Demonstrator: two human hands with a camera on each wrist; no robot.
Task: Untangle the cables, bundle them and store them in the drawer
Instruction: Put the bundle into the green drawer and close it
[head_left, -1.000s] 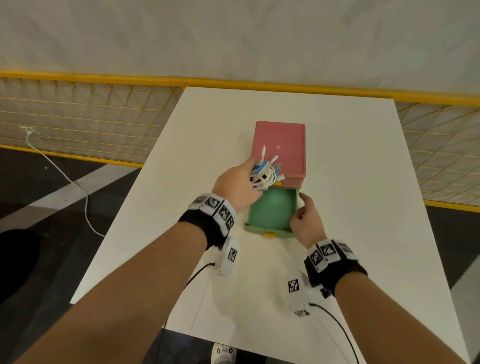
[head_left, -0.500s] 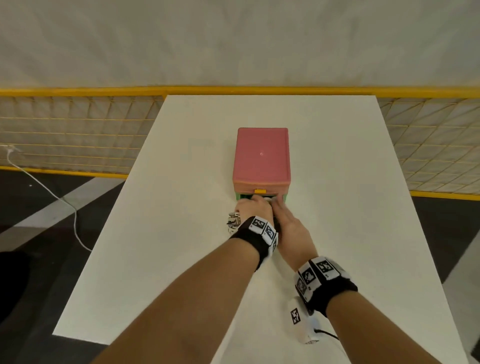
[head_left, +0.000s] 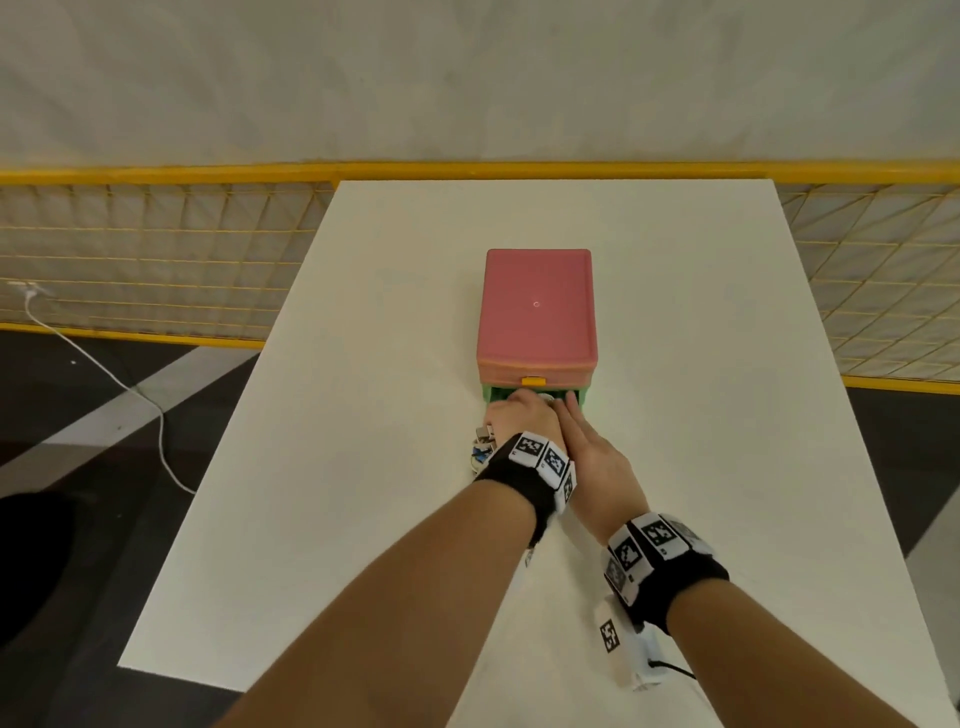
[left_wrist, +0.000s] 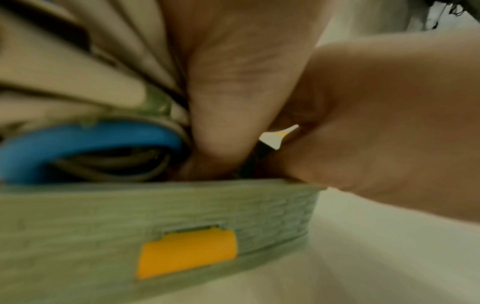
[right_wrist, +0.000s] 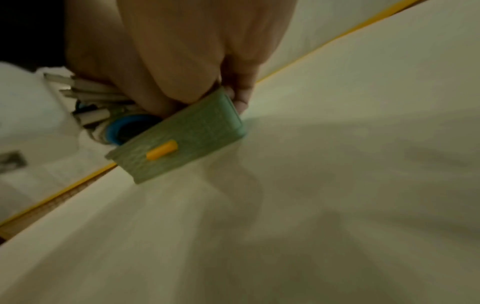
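Observation:
A pink drawer box stands mid-table, its green bottom drawer pulled out a little. My left hand grips the bundle of white and blue cables and holds it on the drawer, above the front wall with the yellow handle. Several plug ends stick out to the left of that wrist. My right hand lies against the left one, and its fingers hold the right end of the drawer front. The drawer's inside is hidden.
The white table carries only the box. The pink upper drawer is closed, its yellow handle just above my hands. A yellow mesh fence runs behind the table, and a white cable trails on the floor at left.
One second ago my left hand held the bundle above the wide-open drawer. It has come down onto the drawer, which now shows much less green. Since half a second ago, almost nothing has moved.

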